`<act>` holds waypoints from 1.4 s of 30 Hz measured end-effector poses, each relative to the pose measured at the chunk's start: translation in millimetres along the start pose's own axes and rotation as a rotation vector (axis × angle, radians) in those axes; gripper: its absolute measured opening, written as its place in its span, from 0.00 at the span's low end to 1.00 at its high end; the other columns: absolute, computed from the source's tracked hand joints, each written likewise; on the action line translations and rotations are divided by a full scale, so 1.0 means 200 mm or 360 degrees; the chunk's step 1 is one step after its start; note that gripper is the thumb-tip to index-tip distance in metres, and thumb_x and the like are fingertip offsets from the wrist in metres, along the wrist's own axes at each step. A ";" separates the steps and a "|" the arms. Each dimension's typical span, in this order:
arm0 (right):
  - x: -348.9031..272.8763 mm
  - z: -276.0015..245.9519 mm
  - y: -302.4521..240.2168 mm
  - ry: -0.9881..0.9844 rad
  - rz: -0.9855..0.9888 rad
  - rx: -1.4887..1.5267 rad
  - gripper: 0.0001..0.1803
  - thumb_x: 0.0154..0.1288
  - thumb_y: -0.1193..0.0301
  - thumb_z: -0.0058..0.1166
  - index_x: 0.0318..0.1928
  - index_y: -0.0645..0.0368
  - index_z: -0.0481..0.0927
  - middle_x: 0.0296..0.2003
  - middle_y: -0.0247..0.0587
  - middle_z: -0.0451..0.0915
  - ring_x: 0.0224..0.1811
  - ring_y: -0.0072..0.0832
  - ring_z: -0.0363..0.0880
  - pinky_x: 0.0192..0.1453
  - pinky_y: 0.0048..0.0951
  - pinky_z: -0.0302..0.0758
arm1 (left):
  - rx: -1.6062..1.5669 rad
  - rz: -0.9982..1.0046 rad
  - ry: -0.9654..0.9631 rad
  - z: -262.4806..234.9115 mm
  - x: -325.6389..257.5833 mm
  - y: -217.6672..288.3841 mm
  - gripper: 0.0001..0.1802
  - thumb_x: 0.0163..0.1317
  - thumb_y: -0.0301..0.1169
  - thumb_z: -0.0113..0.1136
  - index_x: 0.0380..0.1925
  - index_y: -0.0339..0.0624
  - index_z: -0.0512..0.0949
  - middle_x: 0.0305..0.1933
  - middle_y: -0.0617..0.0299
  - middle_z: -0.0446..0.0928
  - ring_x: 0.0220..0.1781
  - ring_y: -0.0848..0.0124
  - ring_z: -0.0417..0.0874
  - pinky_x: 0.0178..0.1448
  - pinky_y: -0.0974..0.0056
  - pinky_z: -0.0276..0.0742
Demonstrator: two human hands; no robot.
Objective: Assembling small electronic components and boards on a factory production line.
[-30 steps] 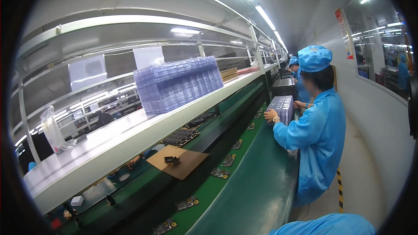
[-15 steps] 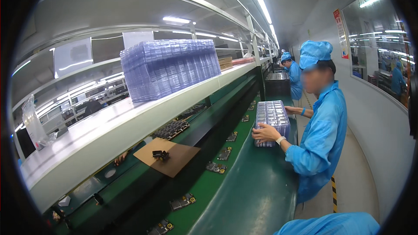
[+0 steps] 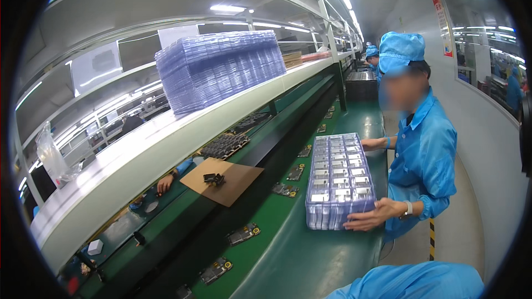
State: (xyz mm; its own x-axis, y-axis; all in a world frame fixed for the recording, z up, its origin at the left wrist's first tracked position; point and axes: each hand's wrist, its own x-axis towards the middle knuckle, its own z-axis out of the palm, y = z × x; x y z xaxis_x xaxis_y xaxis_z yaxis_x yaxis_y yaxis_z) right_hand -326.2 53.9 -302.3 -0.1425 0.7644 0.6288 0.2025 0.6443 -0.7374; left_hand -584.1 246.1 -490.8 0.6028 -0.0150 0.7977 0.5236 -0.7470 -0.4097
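Neither of my hands is in the picture; only blue cloth (image 3: pixel 413 282) of my own clothing shows at the lower right edge. On the green bench top ahead stands a stack of clear plastic trays (image 3: pixel 313 216) filled with small silvery parts in rows. A co-worker (image 3: pixel 424 149) in a blue coat and cap has one hand (image 3: pixel 378 214) at its near end and the other by its far right side. Left of the stack, circuit boards (image 3: pixel 244 234) with yellow round parts lie along a green conveyor belt (image 3: pixel 260 246).
A tall pile of clear trays (image 3: pixel 221 72) stands on the white shelf (image 3: pixel 166 138). Under it, a brown cardboard sheet (image 3: pixel 238 180) carries a small black part (image 3: pixel 214 179). Another person's hand (image 3: pixel 164 184) shows below the shelf. Farther trays (image 3: pixel 360 76) stand along the bench.
The co-worker's tray stack has come nearer along the bench and turned, its near end now facing me. The boards have shifted slightly in view as my head moved.
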 end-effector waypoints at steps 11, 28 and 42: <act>0.05 -0.07 -0.21 -0.0042 -0.0162 -0.0764 0.11 0.55 0.68 0.58 0.39 0.56 0.82 0.48 0.42 0.80 0.53 0.45 0.75 0.57 0.41 0.75 | -0.0630 -0.0957 -0.0641 -0.81 1.25 0.32 0.19 0.74 0.37 0.48 0.55 0.35 0.76 0.63 0.35 0.71 0.67 0.31 0.66 0.69 0.39 0.65; 0.08 -0.07 -0.17 -0.0203 -0.0206 -0.0657 0.12 0.55 0.70 0.61 0.41 0.58 0.82 0.49 0.47 0.80 0.54 0.47 0.74 0.60 0.43 0.73 | -0.0675 -0.1029 -0.0863 -0.90 1.30 0.34 0.21 0.74 0.39 0.48 0.55 0.35 0.76 0.66 0.36 0.69 0.69 0.32 0.64 0.72 0.40 0.58; 0.11 -0.19 -0.51 -0.0035 -0.0312 -0.0673 0.14 0.61 0.71 0.59 0.47 0.61 0.80 0.47 0.48 0.81 0.52 0.45 0.77 0.56 0.41 0.75 | -0.0704 -0.1020 -0.0846 -0.85 1.26 0.32 0.20 0.74 0.39 0.48 0.55 0.35 0.76 0.67 0.38 0.70 0.69 0.34 0.63 0.73 0.41 0.57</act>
State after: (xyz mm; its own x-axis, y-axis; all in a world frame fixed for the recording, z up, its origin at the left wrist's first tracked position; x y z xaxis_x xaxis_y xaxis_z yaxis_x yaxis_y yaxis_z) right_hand -312.5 5.3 -203.6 -0.2371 0.6325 0.7373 0.5462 0.7145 -0.4372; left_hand -501.2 82.5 -240.8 0.5318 0.7102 0.4613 0.6403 -0.6937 0.3298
